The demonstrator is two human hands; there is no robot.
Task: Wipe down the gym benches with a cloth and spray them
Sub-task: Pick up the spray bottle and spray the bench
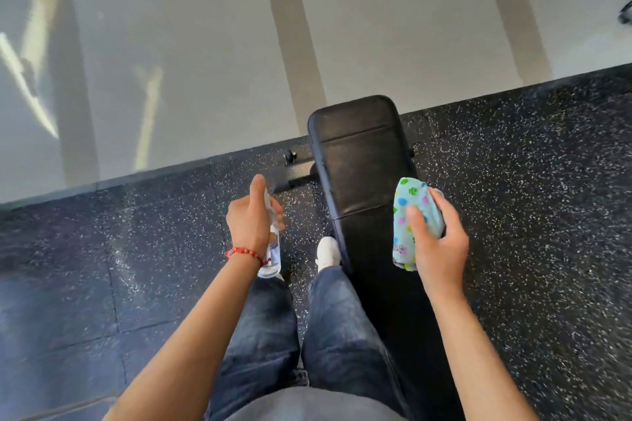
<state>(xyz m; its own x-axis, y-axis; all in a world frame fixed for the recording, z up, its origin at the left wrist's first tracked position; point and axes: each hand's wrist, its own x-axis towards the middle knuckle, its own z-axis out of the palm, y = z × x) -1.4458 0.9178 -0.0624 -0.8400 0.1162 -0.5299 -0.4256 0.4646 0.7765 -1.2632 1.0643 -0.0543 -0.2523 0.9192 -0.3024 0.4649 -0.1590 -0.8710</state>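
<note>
Though folded, pale blue cloth [415, 215] with bright dots.

Black bench, spotted cloth, clear spray bottle.

The padded black bench [362, 161] runs lengthwise from the middle of the view down toward 6 o'clock, its rounded end pointing to 12 and seams crossing the upholstery. The cloth [410, 215], pale blue with green, pink and yellow spots, is bunched in a fold over the bench's 3 o'clock edge. The clear spray bottle [272, 246] stands roughly upright at the bench's 9 o'clock side, off the pad.
</note>
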